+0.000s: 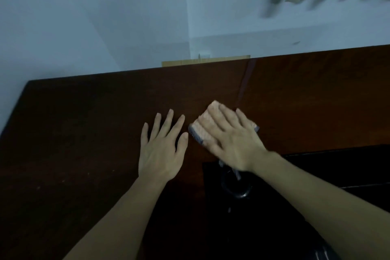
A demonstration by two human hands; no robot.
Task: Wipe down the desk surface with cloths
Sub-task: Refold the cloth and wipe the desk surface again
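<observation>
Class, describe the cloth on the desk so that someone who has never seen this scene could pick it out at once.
Start at the dark brown desk against the pale wall. Near its middle, two hands lie flat side by side; the cloth is under the right hand. It is pinkish and ribbed with a dark striped edge; the left hand has nothing under it.

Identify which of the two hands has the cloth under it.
The right hand: it presses flat on the pink cloth, while the left hand rests bare on the desk.
</observation>
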